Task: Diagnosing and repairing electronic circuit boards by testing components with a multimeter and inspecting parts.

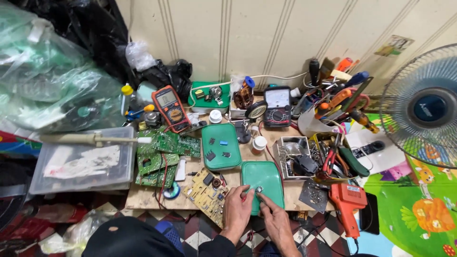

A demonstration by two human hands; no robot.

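Cluttered across a low wooden bench (143, 197) against a panelled wall are circuit boards, two multimeters, tool tubs and an orange heat gun (349, 202); I am working at its front edge.

I am holding a small round metallic part (259, 189) over the near green tray lid (263, 178), which is lying flat on the bench beside a tan circuit board (208, 190). The part is too small in this view for me to identify its type.

Handling judgement: the part is probably light and rigid, with a smooth surface that could slip from a loose pinch. If it is carrying fine leads, they would bend easily, so I am judging the body or rim to be the safest place to grip, not any projecting wire.

My left hand (237, 209) is resting on the lid's near left edge, fingers narrowly curled, fingertips close to the part. My right hand (272, 216) is reaching up from below, forefinger and thumb closing narrowly on the part. Whether both hands are actually gripping it I cannot tell; the contact is too small to resolve.
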